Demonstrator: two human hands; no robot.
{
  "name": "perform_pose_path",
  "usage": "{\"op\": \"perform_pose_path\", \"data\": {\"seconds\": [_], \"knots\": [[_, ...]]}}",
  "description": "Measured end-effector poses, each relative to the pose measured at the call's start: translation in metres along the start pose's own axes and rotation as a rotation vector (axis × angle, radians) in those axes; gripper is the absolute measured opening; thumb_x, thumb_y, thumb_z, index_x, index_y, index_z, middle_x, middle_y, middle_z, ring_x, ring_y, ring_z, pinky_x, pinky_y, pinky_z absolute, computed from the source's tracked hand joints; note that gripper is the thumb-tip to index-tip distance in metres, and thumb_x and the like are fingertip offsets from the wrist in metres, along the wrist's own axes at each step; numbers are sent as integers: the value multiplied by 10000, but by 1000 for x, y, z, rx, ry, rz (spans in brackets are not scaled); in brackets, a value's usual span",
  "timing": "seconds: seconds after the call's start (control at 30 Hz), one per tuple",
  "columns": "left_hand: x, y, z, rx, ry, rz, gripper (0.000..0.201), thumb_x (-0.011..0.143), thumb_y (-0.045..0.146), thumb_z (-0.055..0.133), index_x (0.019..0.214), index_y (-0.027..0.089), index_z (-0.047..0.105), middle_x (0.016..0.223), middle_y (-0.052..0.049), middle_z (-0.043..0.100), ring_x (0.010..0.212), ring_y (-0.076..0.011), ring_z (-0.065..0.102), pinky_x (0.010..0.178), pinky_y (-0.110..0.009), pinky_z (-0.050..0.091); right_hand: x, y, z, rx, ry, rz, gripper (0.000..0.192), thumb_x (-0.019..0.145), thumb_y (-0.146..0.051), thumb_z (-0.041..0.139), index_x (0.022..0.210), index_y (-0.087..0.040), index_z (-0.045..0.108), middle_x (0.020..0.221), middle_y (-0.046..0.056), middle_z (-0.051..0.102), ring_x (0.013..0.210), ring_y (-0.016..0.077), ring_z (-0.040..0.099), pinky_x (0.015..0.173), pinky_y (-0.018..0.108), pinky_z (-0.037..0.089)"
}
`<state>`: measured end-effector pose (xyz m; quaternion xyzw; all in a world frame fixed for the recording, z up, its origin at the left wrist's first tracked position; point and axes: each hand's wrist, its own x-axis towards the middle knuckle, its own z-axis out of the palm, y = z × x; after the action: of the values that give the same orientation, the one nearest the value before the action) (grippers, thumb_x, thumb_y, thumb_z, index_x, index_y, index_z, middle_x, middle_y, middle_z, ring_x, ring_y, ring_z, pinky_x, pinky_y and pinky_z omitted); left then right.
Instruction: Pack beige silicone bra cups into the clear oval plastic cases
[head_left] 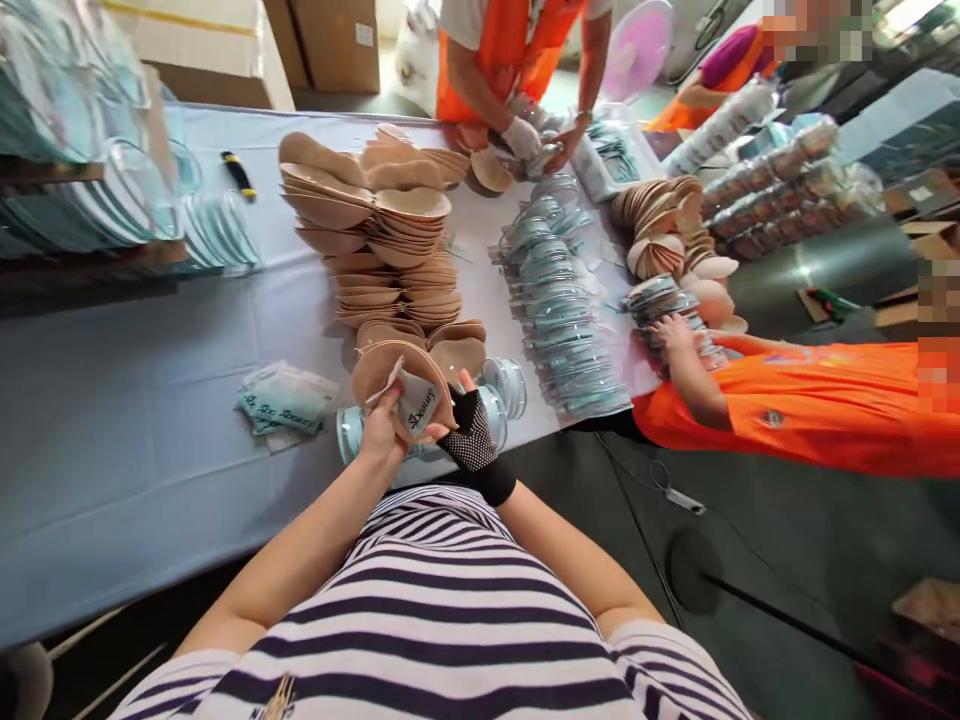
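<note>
A pair of beige bra cups, nested and tilted, is held in front of me at the table's near edge. My left hand, bare, pinches a white printed packet against the inside of the cups. My right hand, in a black fingerless glove with white dots, supports the cups from the right side. Clear round cases with pale blue rims lie just beyond and under my hands. More printed packets are piled to the left.
Stacked beige cups run up the table's middle. A long row of clear cases lies to their right. A rack of cases stands at left, near a black-and-yellow tool. Co-workers in orange vests handle cases at the far side and right.
</note>
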<state>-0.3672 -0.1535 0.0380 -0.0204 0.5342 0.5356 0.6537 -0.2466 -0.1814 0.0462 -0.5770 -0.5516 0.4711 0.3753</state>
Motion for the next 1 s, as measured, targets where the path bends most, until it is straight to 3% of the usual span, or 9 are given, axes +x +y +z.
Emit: {"op": "perform_pose_path", "data": {"seconds": [0.13,0.27,0.37,0.47,0.57,0.67,0.73,0.87,1.0], "knots": [[-22,-51,46,87,-92,13,385,761,262,712,1138,215,653,1209,-66,692,1257,-292,565,894,-361,550,-17,33,-45,91,122,184,621,844,-458,626,1395,-217,472,1390,139,578,1291,298,560,1089,508,479],[-32,-76,69,108,-260,289,540,743,311,764,1240,237,569,1241,-67,653,1210,-252,591,979,-348,499,-20,47,-100,173,172,230,494,877,-477,548,1270,-179,585,1300,132,652,1197,284,629,1038,476,524],[-29,-70,70,266,-321,475,783,699,300,821,1385,311,443,1423,-61,525,1223,-224,574,1015,-316,465,-24,49,-135,133,147,270,482,823,-504,611,1159,-160,653,1185,132,711,1115,301,665,983,478,545],[-22,-60,67,682,-434,493,889,677,277,841,1455,307,413,1352,-74,580,1202,-251,579,1031,-336,447,-28,50,-156,98,65,286,440,777,-496,658,1084,-182,693,1078,99,748,1009,294,696,905,465,574],[-20,-59,61,898,-477,443,775,735,250,771,1443,288,459,1220,-50,652,1154,-245,600,1038,-338,432,-32,54,-164,120,-48,277,445,746,-471,699,1097,-197,696,1062,83,753,993,274,701,894,432,582],[-26,-67,49,893,-579,385,586,731,178,724,1298,258,598,1242,-44,648,1151,-233,598,1028,-296,426,-40,65,-162,238,-121,242,530,783,-445,677,1254,-206,624,1215,88,707,1105,261,672,960,427,559],[-30,-73,40,909,-621,343,510,731,166,714,1230,245,638,1211,-50,662,1135,-236,601,1011,-289,429,-48,77,-159,228,-114,227,516,783,-436,667,1240,-200,629,1208,88,711,1087,261,682,935,426,573],[-11,-78,48,1033,-769,339,424,810,259,680,1233,252,648,1201,-73,665,1104,-253,601,1028,-333,412,-64,103,-167,-80,138,195,314,790,-426,642,998,-199,702,981,83,763,895,281,720,801,435,608],[46,-84,97,1294,-937,659,259,886,276,570,1100,252,714,1171,-105,636,1165,-271,540,1092,-387,343,-69,115,-189,-253,453,189,273,891,-371,521,1046,-200,666,1054,163,724,989,330,680,901,479,552]]}}
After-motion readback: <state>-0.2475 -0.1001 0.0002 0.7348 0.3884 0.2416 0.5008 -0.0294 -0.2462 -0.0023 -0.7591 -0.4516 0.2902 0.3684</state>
